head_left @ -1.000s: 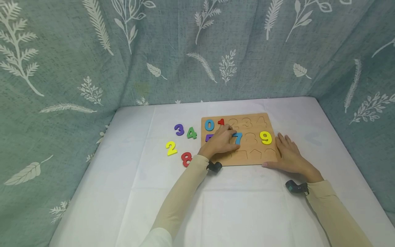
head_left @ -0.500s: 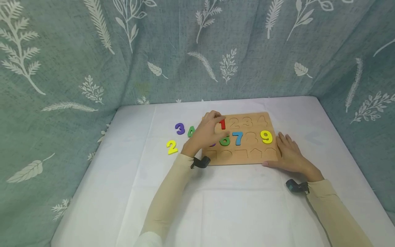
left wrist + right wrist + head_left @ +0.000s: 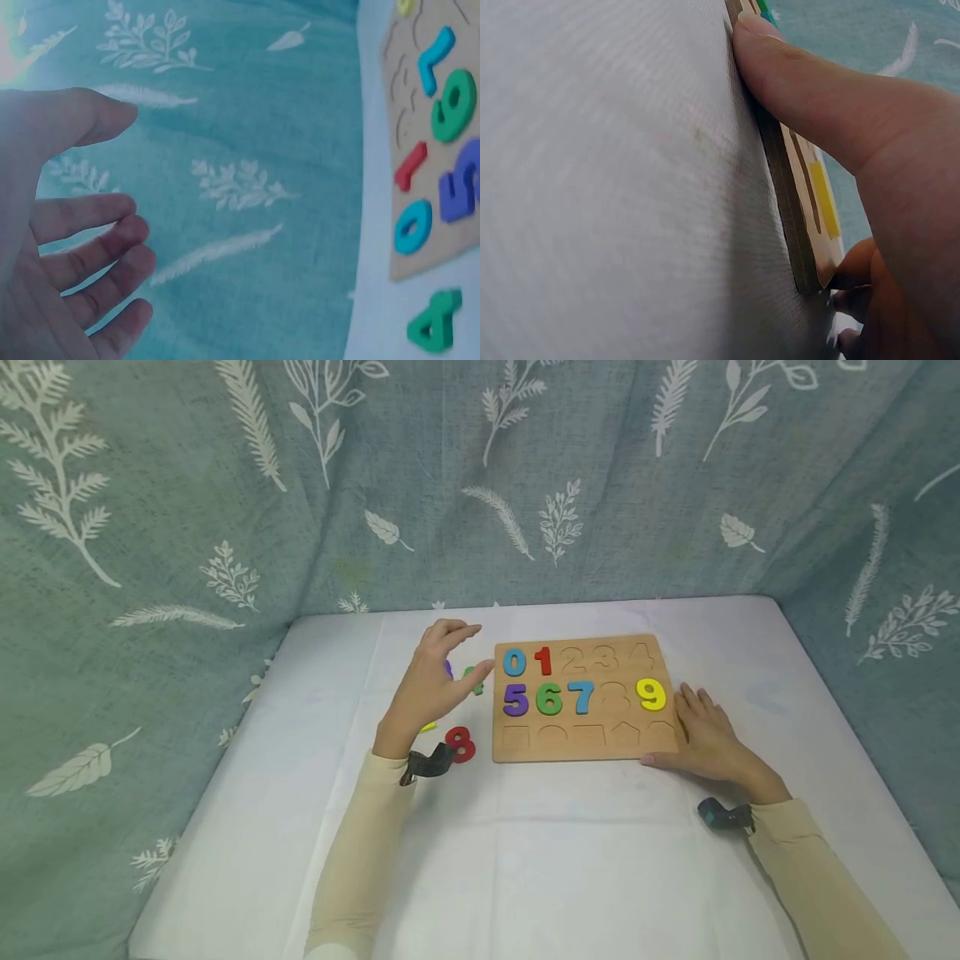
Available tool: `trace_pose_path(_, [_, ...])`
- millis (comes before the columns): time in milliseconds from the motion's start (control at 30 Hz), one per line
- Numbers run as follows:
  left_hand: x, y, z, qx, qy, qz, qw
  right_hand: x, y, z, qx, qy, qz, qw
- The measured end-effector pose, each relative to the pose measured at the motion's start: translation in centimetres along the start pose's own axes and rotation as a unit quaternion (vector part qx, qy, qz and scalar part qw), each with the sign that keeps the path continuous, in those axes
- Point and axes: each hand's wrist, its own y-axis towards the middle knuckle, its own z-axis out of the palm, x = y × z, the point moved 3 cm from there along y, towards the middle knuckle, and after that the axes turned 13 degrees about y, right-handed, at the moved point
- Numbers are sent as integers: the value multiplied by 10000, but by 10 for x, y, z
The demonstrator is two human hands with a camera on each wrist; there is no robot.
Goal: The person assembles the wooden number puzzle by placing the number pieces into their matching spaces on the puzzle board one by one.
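The blue-green curtain, printed with white leaves and sprigs, takes up the most room from where I stand, hanging behind and beside a table spread with a creased white cloth. Two arms in beige sleeves reach in from the near side. Between them lies the wooden board, flat on the cloth, carved with number outlines above a row of plainer shapes.

The right hand rests at the board's near right corner, its fingers extended against the right edge and the thumb set wide of them, touching the near edge. The left hand hangs over the loose pieces to the left of the board, thumb spread well away from four gently bent fingers. Each wrist wears a small black device.

Then the numbers. On the board sit the yellow 9, green 6, purple 5, blue 0, blue 7 and red 1. Off it, on the cloth, lie a red 8 and a green 4 (I catch slivers of a purple piece and a yellow piece too, mostly hidden by the left hand).
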Motion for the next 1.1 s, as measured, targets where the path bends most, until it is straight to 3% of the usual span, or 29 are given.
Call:
trace_pose_path(200, [20,-23,-8,-156,-23,-347,9993,2,-2,1,-26,-34,-46,10000])
trace_pose_path(433, [43,-51,-4,-90,-4,-723,9973,2,-1,1,-31,-62,-49,10000])
trace_pose_path(833, [62,-89,20,761,183,-1756,9813,0,-1,1,-49,-82,-84,9999])
trace_pose_path(1100, [64,-102,41,1232,312,-1730,9767,-2,1,0,-16,-47,-42,10000])
